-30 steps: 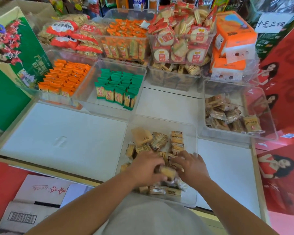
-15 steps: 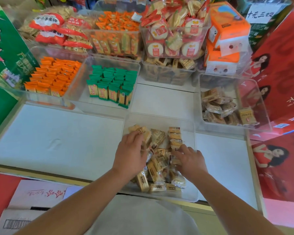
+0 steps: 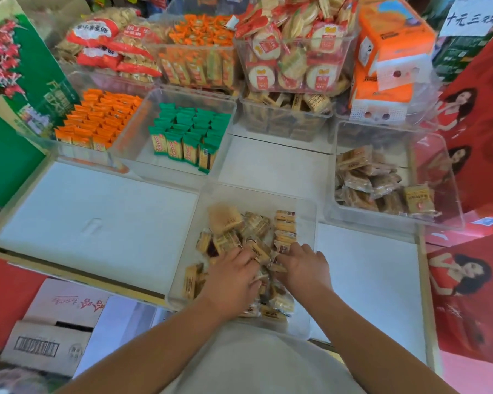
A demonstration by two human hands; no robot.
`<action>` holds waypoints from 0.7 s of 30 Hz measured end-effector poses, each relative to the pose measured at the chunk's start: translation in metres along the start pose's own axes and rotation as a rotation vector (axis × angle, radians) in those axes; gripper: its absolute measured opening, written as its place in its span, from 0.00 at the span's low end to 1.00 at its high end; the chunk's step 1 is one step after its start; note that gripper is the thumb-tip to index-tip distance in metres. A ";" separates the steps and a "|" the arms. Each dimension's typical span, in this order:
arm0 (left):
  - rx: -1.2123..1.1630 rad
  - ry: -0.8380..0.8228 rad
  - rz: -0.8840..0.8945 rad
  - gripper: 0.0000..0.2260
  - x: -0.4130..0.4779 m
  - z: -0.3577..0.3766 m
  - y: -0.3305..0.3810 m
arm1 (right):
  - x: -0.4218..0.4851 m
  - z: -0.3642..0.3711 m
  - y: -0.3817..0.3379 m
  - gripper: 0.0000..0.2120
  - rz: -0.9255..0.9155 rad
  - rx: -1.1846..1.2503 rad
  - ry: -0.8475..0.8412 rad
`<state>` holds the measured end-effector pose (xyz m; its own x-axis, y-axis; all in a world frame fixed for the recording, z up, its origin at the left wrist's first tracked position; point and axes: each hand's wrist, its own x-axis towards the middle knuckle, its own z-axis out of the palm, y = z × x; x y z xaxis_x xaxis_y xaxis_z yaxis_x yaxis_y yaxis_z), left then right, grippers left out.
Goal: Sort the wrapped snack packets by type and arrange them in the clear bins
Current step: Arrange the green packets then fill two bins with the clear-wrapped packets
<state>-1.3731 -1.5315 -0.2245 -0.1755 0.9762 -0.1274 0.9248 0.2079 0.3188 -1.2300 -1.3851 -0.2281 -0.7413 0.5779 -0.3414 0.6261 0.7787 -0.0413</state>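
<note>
A clear bin right in front of me holds a loose heap of tan wrapped snack packets, with a short neat row of them along its right side. My left hand rests palm down on the heap, fingers spread over the packets. Beside it, my right hand has its fingertips bent down among the packets at the near end of the row; whether it grips one is hidden. A second clear bin at the right holds similar tan packets.
Green packets and orange packets stand in rows in clear bins behind the white shelf surface. Fuller bins of orange bars, round crackers and orange tissue packs are stacked at the back. A cardboard box lies low left.
My left hand reached to the far packets of the heap, then drew back toward me onto the near packets. My right hand stayed at the row's near end.
</note>
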 end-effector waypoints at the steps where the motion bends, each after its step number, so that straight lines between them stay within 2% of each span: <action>1: -0.006 -0.009 0.038 0.16 -0.002 0.003 0.006 | 0.000 0.001 0.001 0.17 -0.013 0.028 0.019; 5: 0.027 -0.246 0.099 0.19 0.001 0.005 0.029 | -0.010 0.009 0.015 0.16 -0.152 0.341 0.171; 7: 0.174 -0.300 0.121 0.20 0.007 0.007 0.034 | -0.020 0.012 0.023 0.18 -0.181 0.358 0.245; 8: 0.229 -0.311 0.134 0.20 0.009 0.009 0.035 | -0.026 0.010 0.023 0.17 -0.179 0.308 0.217; 10: 0.273 -0.298 0.151 0.19 0.013 0.012 0.036 | -0.038 0.004 0.018 0.15 -0.194 0.167 0.070; 13: 0.174 -0.252 0.113 0.18 0.015 0.013 0.033 | -0.042 0.001 0.010 0.23 -0.146 -0.001 -0.120; 16: 0.043 -0.070 0.082 0.19 0.012 0.013 0.022 | -0.035 0.004 0.003 0.23 -0.098 -0.010 -0.056; 19: 0.022 -0.034 0.068 0.14 0.000 0.008 0.009 | -0.030 0.004 -0.001 0.24 -0.056 -0.038 -0.024; 21: 0.083 -0.043 0.061 0.19 -0.011 0.003 -0.002 | -0.029 0.005 -0.006 0.25 -0.040 -0.079 -0.023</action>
<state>-1.3715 -1.5424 -0.2267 -0.1050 0.9829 -0.1513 0.9583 0.1407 0.2489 -1.2116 -1.4078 -0.2231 -0.7589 0.5408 -0.3626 0.5745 0.8183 0.0182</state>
